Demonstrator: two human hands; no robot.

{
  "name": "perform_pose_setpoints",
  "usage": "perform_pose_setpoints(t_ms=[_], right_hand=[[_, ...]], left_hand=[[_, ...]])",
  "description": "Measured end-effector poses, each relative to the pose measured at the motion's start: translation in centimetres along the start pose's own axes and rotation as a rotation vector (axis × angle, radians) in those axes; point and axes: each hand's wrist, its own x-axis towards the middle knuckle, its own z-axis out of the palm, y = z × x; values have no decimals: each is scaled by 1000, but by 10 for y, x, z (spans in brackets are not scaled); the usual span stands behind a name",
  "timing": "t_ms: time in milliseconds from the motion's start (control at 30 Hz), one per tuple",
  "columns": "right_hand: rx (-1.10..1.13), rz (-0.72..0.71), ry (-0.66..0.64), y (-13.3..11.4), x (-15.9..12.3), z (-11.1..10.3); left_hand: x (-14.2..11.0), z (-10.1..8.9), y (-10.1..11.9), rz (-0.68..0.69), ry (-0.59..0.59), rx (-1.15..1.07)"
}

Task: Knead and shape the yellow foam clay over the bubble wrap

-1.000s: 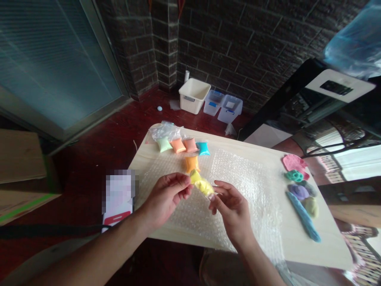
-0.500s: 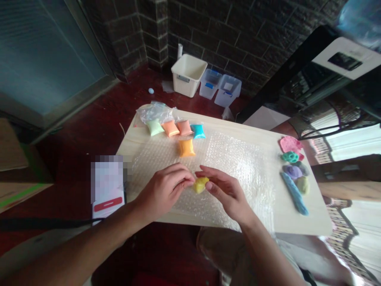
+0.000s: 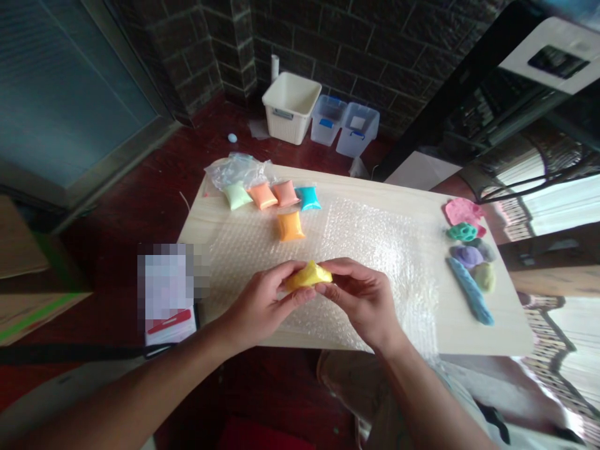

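Observation:
A lump of yellow modelling clay (image 3: pixel 310 275) is held between my two hands above the bubble wrap (image 3: pixel 375 250). My left hand (image 3: pixel 269 297) grips its left side, thumb along the near edge. On the right, my right hand (image 3: pixel 360 294) pinches the other end between thumb and fingers. Whether clear wrapping still surrounds the clay I cannot tell. Just beyond my hands lies an orange clay packet (image 3: pixel 290 226). Behind it is a row of packets: pale green (image 3: pixel 237 195), light orange (image 3: pixel 263 196), salmon (image 3: pixel 285 194) and blue (image 3: pixel 309 198).
Several loose clay pieces lie at the table's right, including a pink one (image 3: pixel 463 212), a purple one (image 3: pixel 467 255) and a long blue roll (image 3: pixel 471 292). Crumpled clear plastic (image 3: pixel 239 169) sits at the far left corner. A phone-like screen (image 3: pixel 169 300) stands left of the table (image 3: pixel 497 337).
The yellow clay was stretched between my hands, with clear wrapping showing at its right end; now it is a compact lump gripped by both. My view has tilted down.

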Motion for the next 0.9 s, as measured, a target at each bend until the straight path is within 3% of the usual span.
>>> perform_pose_setpoints(t_ms=[267, 433, 700, 900], right_hand=[[8, 42, -21, -7, 2, -4], [-33, 41, -10, -6, 1, -1], [170, 235, 37, 5, 1, 1], [115, 212, 13, 7, 1, 5]], left_hand=[[-1, -4, 3, 50, -26, 301], [-5, 0, 5, 83, -10, 346], [-3, 2, 10, 38, -23, 406], [-3, 0, 7, 109, -66, 449]])
